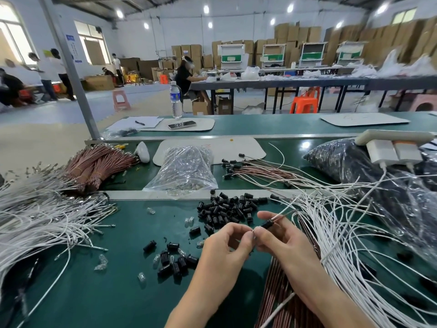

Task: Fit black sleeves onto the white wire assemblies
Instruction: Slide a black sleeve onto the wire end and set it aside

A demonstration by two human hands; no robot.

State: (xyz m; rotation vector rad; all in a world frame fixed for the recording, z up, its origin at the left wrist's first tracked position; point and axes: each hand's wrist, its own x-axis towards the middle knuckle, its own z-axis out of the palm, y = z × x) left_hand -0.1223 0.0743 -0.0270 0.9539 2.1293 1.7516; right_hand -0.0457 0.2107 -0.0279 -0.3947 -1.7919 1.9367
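Looking down at a green workbench (pixel 94 292), the view shows a person's two bare hands meeting just above its middle. The right hand (pixel 283 240) pinches a black sleeve (pixel 267 224) between thumb and forefinger. The sleeve is tilted, and a white wire (pixel 282 214) runs out of its far end, up and to the right. The left hand (pixel 224 247) has its fingers curled, with thumb and forefinger pinching the thin tip of the same wire where it pokes from the sleeve's near end.

Just beyond the hands lies a loose pile of sleeves (pixel 227 209). Some scattered sleeves (pixel 175 259) lie left of the left wrist, among small clear pieces (pixel 101 261). A thick tangle of white wires (pixel 35 221) covers the bench's left side. A second spread of white wires (pixel 343 237) fans out on the right, beside the right forearm.

Farther back, past a metal rail, lie tied bundles of copper-brown wires (pixel 99 164) at left and a clear plastic bag (pixel 184 166) in the middle. To the right of the bag lie loose wires with black ends (pixel 255 171), and at far right sits a bag of dark parts (pixel 350 166). A white power strip (pixel 392 147) rests on that bag. On the far side of the bench stand a water bottle (pixel 176 100) and a phone (pixel 182 125).
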